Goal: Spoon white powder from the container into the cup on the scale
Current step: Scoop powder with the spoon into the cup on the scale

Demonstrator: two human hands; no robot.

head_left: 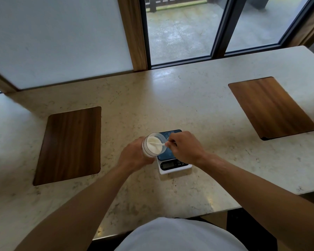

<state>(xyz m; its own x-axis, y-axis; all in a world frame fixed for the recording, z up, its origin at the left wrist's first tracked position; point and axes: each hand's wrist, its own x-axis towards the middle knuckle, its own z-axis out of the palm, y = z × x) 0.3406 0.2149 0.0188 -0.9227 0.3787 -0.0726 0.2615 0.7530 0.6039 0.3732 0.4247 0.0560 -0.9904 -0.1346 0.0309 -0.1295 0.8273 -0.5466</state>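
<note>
Powder container [153, 146] sat in your left hand [132, 156], tilted w/ its open mouth facing toward 3 o'clock, lifted just at the 9 o'clock edge of the scale [172, 153]. Your left fingers were wrapped round its clear wall from behind/below, closed firmly on it. White powder [152, 144] filled much of the inside, banked against the lower wall.

Your right hand [185, 148] hovered over the scale's blue platform, at 3 o'clock from the container. It was pinched shut on the handle end of a white spoon [157, 143]; thumb & forefinger met on the handle, other fingers curled in. Spoon's bowl reached in through the container mouth & lay in the powder.

Cup on the scale: mostly hidden under your right hand; only a faint clear rim [168, 135] showed at approx 12 o'clock of the platform, so couldn't tell how much was in it. Scale display at its 6 o'clock edge was too small to read.

Scale stood on the pale stone counter [152, 98], approx centre. One wooden board [69, 145] lay well apart at 9 o'clock, another wooden board [272, 107] well apart toward 2 o'clock. Both your forearms came in bare from 6 o'clock.
</note>
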